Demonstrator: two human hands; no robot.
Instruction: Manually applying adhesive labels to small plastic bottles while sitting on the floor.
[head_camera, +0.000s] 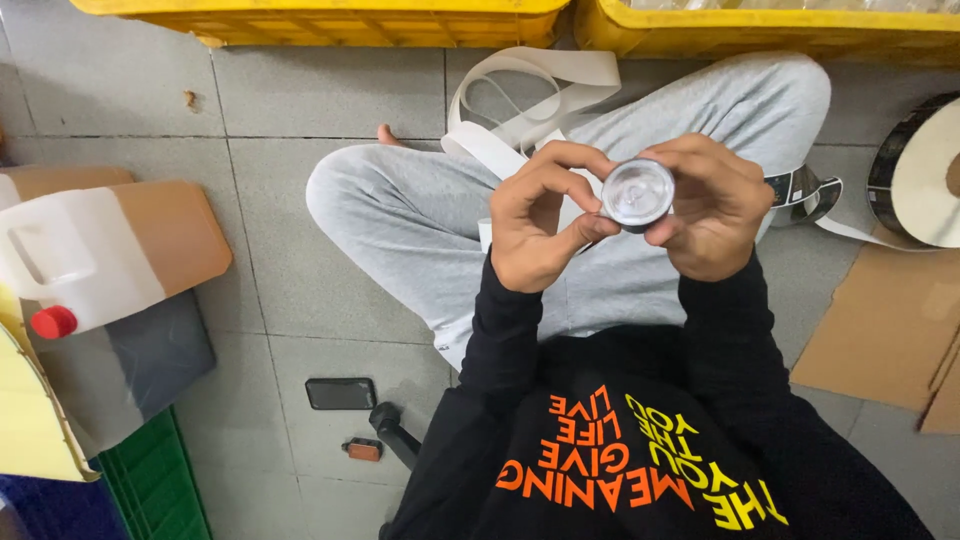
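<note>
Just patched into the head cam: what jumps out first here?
Dead centre, the left hand and right hand hold a small clear round jar over grey-trousered crossed legs. A white jug with a red cap lies at far left, yellow crates along the top.

Even, soft daylight-like light over the whole frame, fairly bright, no clear single source. Shadows weak and diffuse: faint one under the white jug (85, 255) at left, a soft one under the grey trouser legs (420, 215) in the middle. Small glare on the shiny round lid (637, 192) at centre, washed out so its surface detail is lost. White roll (925, 175) at right edge near overexposed. Black sweatshirt (620, 440) at bottom goes flat, little fold detail. Focus sharp overall, hands crisp, no motion blur. Mild wide-angle bending of floor tile lines toward the left edge.
</note>
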